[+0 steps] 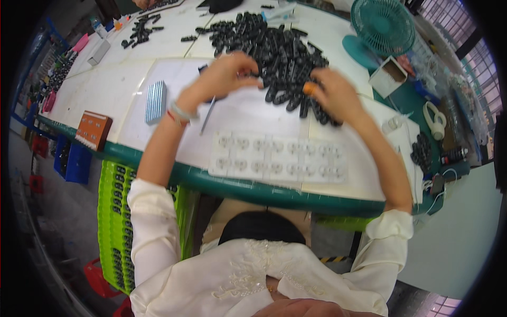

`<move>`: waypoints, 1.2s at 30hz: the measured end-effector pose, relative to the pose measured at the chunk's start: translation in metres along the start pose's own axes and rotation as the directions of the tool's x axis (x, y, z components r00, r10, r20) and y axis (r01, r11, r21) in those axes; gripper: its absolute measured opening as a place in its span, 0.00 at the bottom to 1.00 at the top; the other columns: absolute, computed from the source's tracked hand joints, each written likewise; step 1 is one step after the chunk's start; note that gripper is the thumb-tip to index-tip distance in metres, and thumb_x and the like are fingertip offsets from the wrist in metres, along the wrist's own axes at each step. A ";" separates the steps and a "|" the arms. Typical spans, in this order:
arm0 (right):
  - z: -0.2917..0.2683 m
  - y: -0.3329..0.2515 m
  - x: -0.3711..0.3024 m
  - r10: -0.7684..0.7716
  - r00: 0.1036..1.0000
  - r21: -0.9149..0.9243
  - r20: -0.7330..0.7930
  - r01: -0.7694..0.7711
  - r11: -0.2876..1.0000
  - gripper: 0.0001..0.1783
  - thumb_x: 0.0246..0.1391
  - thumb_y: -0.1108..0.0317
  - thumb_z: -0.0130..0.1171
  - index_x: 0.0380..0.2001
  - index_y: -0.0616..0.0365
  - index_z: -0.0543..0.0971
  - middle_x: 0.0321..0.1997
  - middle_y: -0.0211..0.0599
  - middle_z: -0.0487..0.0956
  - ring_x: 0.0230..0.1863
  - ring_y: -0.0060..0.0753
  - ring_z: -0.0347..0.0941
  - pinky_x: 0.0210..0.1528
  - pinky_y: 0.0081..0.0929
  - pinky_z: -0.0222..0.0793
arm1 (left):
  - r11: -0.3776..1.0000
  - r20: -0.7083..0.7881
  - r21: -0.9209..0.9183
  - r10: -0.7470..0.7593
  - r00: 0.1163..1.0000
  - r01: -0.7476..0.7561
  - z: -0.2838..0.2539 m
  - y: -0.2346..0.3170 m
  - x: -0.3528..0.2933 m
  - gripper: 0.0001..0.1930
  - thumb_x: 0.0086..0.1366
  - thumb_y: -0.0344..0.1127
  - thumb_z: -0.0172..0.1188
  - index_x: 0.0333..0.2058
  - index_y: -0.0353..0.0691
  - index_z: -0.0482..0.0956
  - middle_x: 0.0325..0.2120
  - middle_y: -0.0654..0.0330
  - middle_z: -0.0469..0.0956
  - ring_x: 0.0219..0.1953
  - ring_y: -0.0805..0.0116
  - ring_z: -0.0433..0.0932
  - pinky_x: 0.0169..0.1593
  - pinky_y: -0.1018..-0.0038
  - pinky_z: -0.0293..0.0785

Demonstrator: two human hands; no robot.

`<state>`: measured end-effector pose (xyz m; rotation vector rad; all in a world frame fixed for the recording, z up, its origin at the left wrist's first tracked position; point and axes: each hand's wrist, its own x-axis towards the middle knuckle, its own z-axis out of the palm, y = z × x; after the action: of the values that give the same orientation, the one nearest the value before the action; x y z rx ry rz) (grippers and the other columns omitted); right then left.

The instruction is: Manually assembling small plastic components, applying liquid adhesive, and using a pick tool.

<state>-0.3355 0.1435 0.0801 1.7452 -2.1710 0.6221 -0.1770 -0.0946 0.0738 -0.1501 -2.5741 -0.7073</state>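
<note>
My left hand [228,75] hovers at the left edge of a big heap of small black plastic parts [280,55], its thumb and fingers apart in a curve. I see nothing gripped in it. On the heap's right side, my right hand [338,95] reaches in with spread fingers, an orange cover [310,89] on one of them; some fingertips are lost among the parts. Nearer to me lies a whitish translucent tray [277,158] with rows of round-shaped recesses. A thin metal tool [208,115] rests below my left wrist.
Left of my arm stand a silvery-blue ridged block [155,102] and a brown box [94,130]. A green fan [383,26] and an open white box [388,77] are at the right. Green trays of black parts [115,227] sit below the table's green edge [237,182].
</note>
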 end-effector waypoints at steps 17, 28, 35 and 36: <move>0.014 -0.018 -0.042 0.063 0.983 0.083 0.170 -0.078 0.994 0.20 0.38 0.69 0.64 0.38 0.59 0.75 0.41 0.41 0.73 0.45 0.42 0.67 0.45 0.31 0.65 | 0.967 0.165 0.203 0.125 0.978 -0.158 0.072 0.018 -0.004 0.11 0.45 0.37 0.65 0.25 0.36 0.75 0.30 0.59 0.69 0.37 0.62 0.68 0.41 0.71 0.66; 0.050 -0.022 -0.040 0.284 0.951 -0.131 0.120 -0.268 0.954 0.25 0.40 0.71 0.62 0.46 0.60 0.71 0.45 0.44 0.67 0.48 0.45 0.62 0.47 0.35 0.61 | 1.000 0.191 -0.015 -0.005 0.981 0.008 0.065 0.033 -0.025 0.13 0.46 0.28 0.60 0.34 0.38 0.73 0.28 0.54 0.76 0.31 0.55 0.77 0.37 0.66 0.72; 0.048 -0.020 -0.037 0.068 0.990 -0.016 0.122 -0.066 0.998 0.16 0.42 0.76 0.59 0.38 0.62 0.71 0.41 0.42 0.70 0.46 0.43 0.64 0.48 0.35 0.59 | 0.975 0.062 -0.207 -0.066 0.996 0.078 -0.007 0.055 -0.079 0.14 0.47 0.25 0.62 0.35 0.38 0.75 0.31 0.57 0.78 0.34 0.60 0.78 0.37 0.72 0.74; 0.045 -0.018 -0.033 0.177 0.979 0.075 0.106 -0.185 0.980 0.15 0.42 0.76 0.59 0.37 0.62 0.71 0.38 0.42 0.71 0.43 0.42 0.66 0.46 0.34 0.61 | 0.974 0.135 -0.191 -0.101 0.986 0.126 -0.007 0.058 -0.087 0.14 0.47 0.26 0.62 0.36 0.38 0.75 0.32 0.57 0.78 0.34 0.60 0.78 0.38 0.72 0.74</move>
<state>-0.3086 0.1459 0.0277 1.6634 -2.4250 0.6950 -0.0840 -0.0472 0.0652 -0.1140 -2.6419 -1.0289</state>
